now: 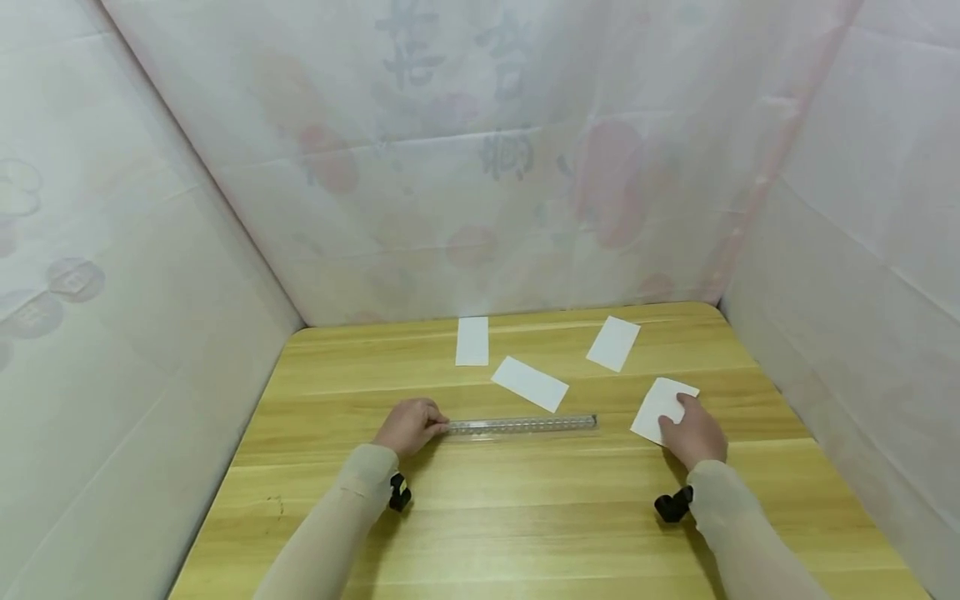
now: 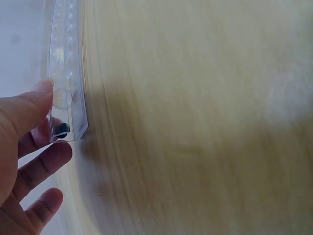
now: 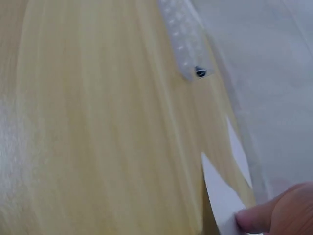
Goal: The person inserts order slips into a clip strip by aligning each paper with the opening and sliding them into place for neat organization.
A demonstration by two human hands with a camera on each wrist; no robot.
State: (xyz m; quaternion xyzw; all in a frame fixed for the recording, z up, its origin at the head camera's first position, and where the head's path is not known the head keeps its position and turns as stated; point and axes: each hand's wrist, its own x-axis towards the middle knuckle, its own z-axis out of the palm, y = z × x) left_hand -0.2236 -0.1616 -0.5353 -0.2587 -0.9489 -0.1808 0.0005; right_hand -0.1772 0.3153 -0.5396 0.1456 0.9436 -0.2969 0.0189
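Near the middle of the table lies a long, narrow, clear plastic tube (image 1: 525, 425) with a row of round shapes along it. Its left end is pinched by my left hand (image 1: 411, 427). Seen from the left wrist, the thumb lies on the tube (image 2: 68, 58) near a small dark piece at its end, and other fingers stand apart from it. Over at the right, my right hand (image 1: 699, 435) pinches a white paper card (image 1: 654, 408) between thumb and fingers. The right wrist view shows the thumb on the card (image 3: 220, 196), which is tilted up from the table.
Three more white cards lie behind the tube: one at the back edge (image 1: 472, 342), one slanted card (image 1: 529, 384) close behind the tube, and one card (image 1: 613, 344) further right. Printed cloth walls (image 1: 465, 208) enclose the wooden table (image 1: 525, 533) at the back and sides.
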